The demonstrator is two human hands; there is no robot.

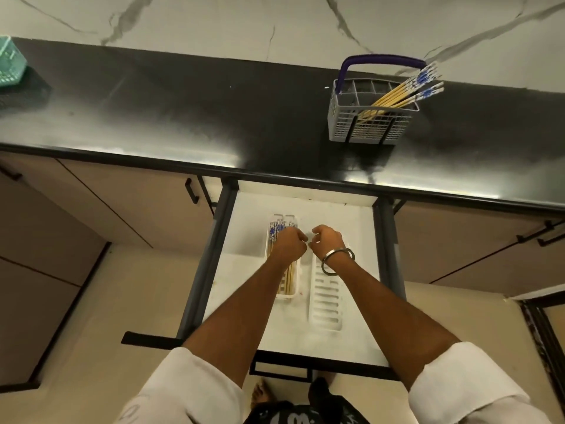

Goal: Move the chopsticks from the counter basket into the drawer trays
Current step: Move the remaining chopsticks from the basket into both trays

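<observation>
A grey slotted basket with a purple handle stood upright on the dark surface, toward its right end and nearer the back edge than the front. A bundle of chopsticks, yellow-shafted with blue-and-white patterned tops, leaned out of one right-hand compartment, tilted to the right. Below the front edge the white drawer stood pulled open. Two long white trays lay side by side on its floor, running front to back. The left tray held several chopsticks lying lengthwise, patterned ends toward the back. The right tray showed its slotted bottom.
</observation>
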